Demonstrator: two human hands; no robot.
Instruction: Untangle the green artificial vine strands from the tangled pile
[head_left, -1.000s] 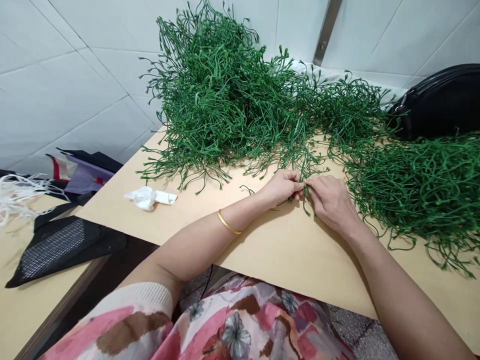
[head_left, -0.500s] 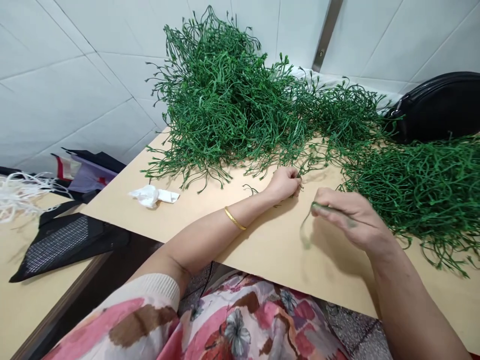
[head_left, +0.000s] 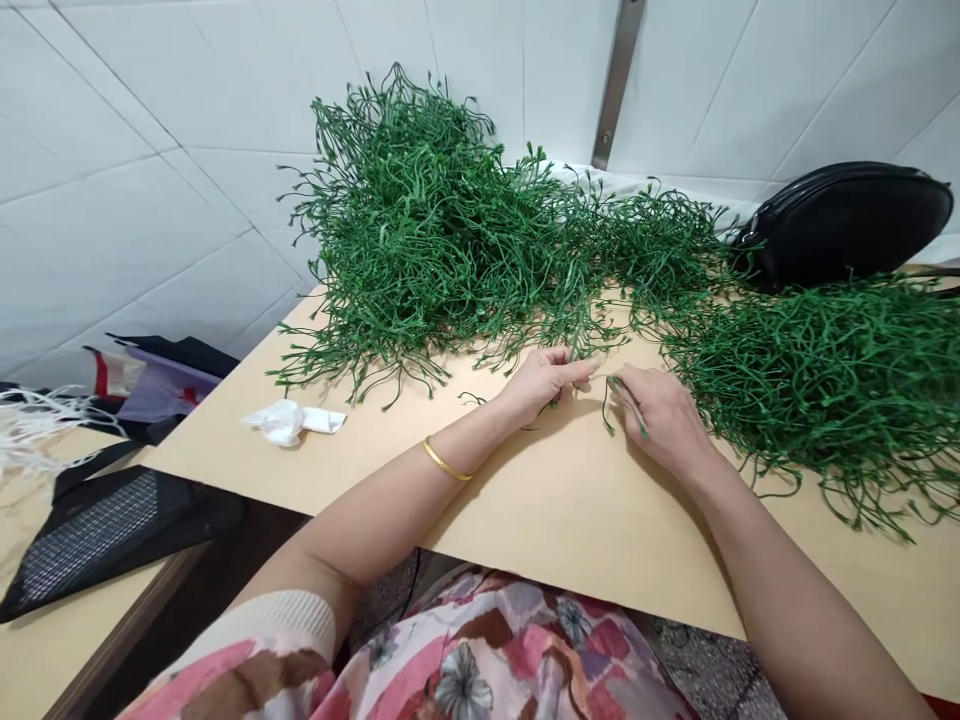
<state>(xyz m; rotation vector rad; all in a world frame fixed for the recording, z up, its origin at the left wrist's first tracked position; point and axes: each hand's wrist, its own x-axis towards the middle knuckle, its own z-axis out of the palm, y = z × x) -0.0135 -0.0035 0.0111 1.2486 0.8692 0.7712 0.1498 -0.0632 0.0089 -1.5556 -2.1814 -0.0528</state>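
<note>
My left hand (head_left: 551, 382), with a gold bangle on the wrist, rests low over the table with the thumb pointing right. Its fingers are bent, and a bit of green stem shows beneath them; the grip itself is partly hidden. Just right of it, my right hand (head_left: 660, 415) is closed around a thin green artificial stem (head_left: 608, 408), whose ends stick out past the fingers. Beyond both hands lies a big tangled heap of green artificial stems (head_left: 427, 230) with small budded tips. A second pile of stems (head_left: 817, 380) spreads beside my right hand.
A crumpled white tissue (head_left: 285, 422) lies on the tan table (head_left: 480, 510). At the back right stands a black bag (head_left: 855, 225) near the tiled wall (head_left: 247, 80). To the left are a black mesh pouch (head_left: 90, 535) and white strands (head_left: 37, 430) on another surface.
My right hand has moved up and left, closer to my left hand, with the stem in it. My left hand has turned and its thumb now stretches out. The view has shifted slightly.
</note>
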